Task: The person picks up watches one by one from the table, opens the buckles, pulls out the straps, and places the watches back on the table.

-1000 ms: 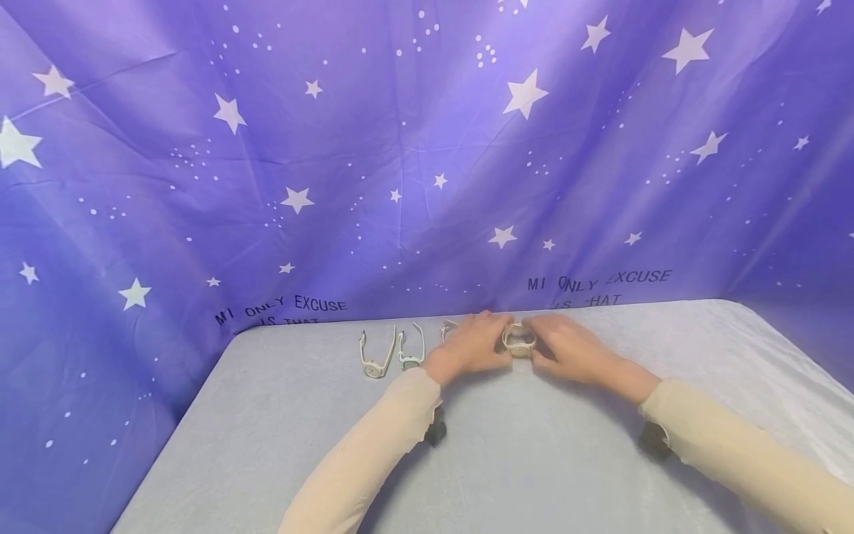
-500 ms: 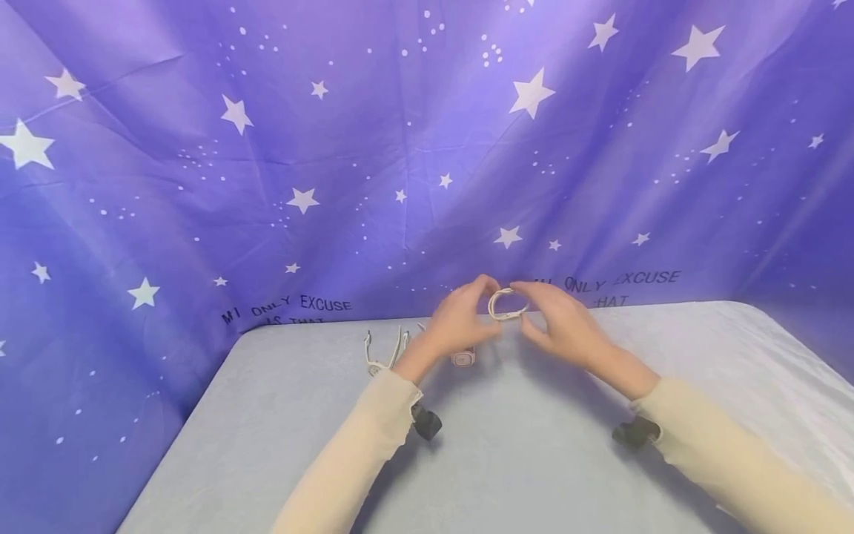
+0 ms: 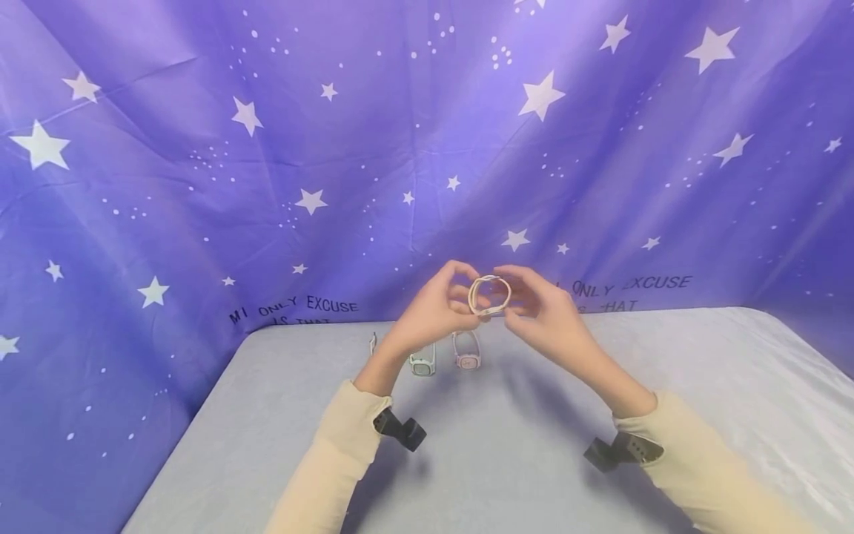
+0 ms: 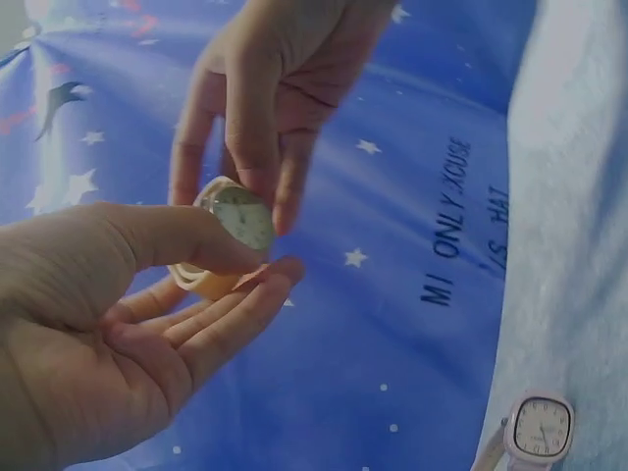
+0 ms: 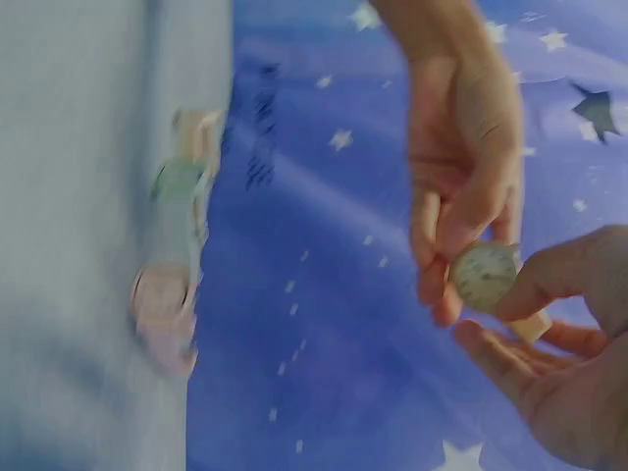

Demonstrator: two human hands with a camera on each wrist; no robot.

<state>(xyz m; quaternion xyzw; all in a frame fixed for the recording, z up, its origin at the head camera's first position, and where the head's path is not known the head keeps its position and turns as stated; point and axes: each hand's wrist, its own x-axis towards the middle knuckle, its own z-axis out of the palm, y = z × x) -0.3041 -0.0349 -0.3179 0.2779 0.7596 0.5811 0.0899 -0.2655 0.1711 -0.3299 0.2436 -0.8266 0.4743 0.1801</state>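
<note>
A cream wristwatch (image 3: 495, 310) with its strap closed in a loop is up in the air above the table's back edge. My left hand (image 3: 434, 304) grips it from the left, and my right hand (image 3: 550, 315) pinches its right side between thumb and fingers. Its round pale dial (image 4: 243, 218) shows in the left wrist view, beside the left thumb. In the right wrist view the same dial (image 5: 484, 275) lies between both thumbs. Below the hands, a pink watch (image 3: 469, 362) and a mint green watch (image 3: 422, 367) stand on the table.
Partly hidden by the left forearm, a beige watch (image 3: 373, 343) stands left of the green one. A grey cloth covers the table (image 3: 494, 452). Behind it hangs a purple star-print curtain (image 3: 400, 133). Black cameras (image 3: 403, 430) are strapped to both wrists.
Both hands have lifted the cream watch off the table and moved it up and slightly left. The pink and green watches, covered before by the left hand, now show.
</note>
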